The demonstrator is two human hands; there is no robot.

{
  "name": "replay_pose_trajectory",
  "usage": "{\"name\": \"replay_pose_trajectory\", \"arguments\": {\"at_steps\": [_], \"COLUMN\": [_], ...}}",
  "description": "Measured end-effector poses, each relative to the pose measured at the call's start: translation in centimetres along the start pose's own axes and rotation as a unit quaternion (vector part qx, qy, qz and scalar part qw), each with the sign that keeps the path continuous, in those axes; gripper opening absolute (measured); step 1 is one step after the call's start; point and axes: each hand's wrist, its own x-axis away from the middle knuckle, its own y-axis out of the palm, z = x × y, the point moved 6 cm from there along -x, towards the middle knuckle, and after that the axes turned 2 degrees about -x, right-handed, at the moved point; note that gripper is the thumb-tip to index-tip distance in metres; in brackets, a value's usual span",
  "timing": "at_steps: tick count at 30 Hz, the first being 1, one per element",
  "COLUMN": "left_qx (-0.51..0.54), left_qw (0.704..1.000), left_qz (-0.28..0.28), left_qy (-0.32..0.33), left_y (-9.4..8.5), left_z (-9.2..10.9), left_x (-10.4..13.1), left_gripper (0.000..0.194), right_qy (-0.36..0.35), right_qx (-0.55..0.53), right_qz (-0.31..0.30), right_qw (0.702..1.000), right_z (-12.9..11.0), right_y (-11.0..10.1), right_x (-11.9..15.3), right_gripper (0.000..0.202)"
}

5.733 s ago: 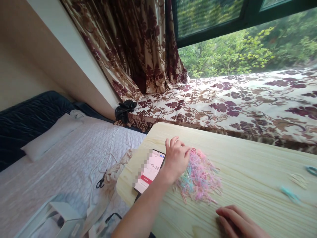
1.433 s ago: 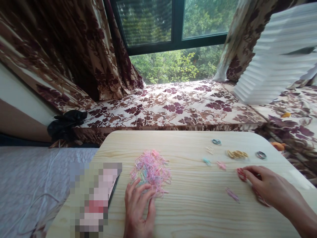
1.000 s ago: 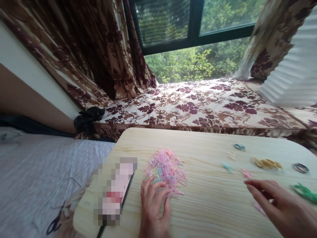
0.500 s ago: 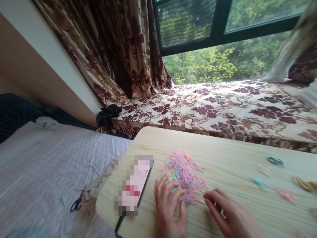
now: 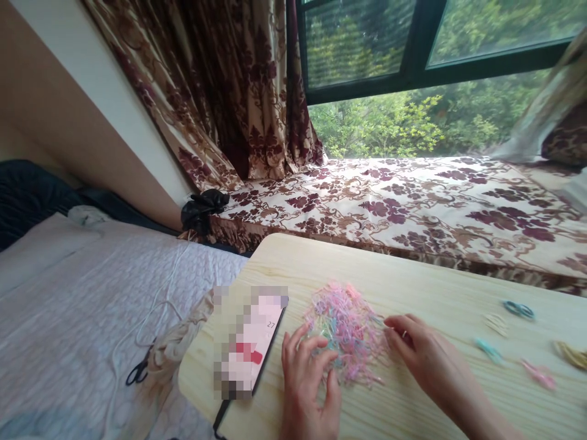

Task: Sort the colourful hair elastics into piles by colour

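Note:
A loose heap of thin pastel strands or bands (image 5: pixel 348 330), pink, lilac, mint and yellow, lies on the pale wooden table (image 5: pixel 275 256). My left hand (image 5: pixel 308 376) rests against the heap's near left side, fingers spread and curved over its edge. At the right edge of the heap, my right hand (image 5: pixel 424 348) has thumb and forefinger pinched together; whatever is between the tips is too small to make out. Small separate bundles lie to the right: a teal one (image 5: pixel 488 351), a pink one (image 5: pixel 538 373), a cream one (image 5: pixel 495 325) and a yellow one (image 5: pixel 571 354).
A phone (image 5: pixel 257 342), partly pixelated, lies left of the heap with a black strap. A blue-grey looped band (image 5: pixel 518 310) sits at the far right. Beyond the table is a floral-covered window ledge (image 5: pixel 389 201); a bed (image 5: pixel 68 318) with a white cable adjoins the left.
My right hand has moved up and slightly right along the heap's right edge, still pinched. My left hand stays nearly in place. The view has shifted slightly.

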Motion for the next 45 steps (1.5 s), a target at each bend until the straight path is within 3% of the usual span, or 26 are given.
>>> {"name": "replay_pose_trajectory", "arguments": {"at_steps": [6, 26, 35, 45], "left_qx": [0.01, 0.025, 0.026, 0.033], "left_qw": [1.0, 0.999, 0.999, 0.999], "left_qz": [0.013, -0.024, -0.024, -0.025], "left_qy": [-0.016, -0.002, 0.001, -0.01], "left_y": [-0.1, -0.2, -0.4, -0.3], "left_z": [0.3, 0.3, 0.4, 0.2], "left_x": [-0.1, -0.3, -0.5, -0.4], "left_gripper": [0.032, 0.032, 0.032, 0.033], "right_qy": [0.004, -0.018, 0.008, 0.01], "right_qx": [0.019, 0.054, 0.088, 0.091], "right_qz": [-0.006, -0.031, -0.011, -0.054], "right_qw": [1.0, 0.998, 0.996, 0.994], "right_z": [-0.1, -0.5, 0.6, -0.5], "right_y": [0.1, 0.4, -1.2, 0.3], "right_x": [-0.6, -0.1, 0.4, -1.1], "right_gripper": [0.03, 0.033, 0.035, 0.022]}}
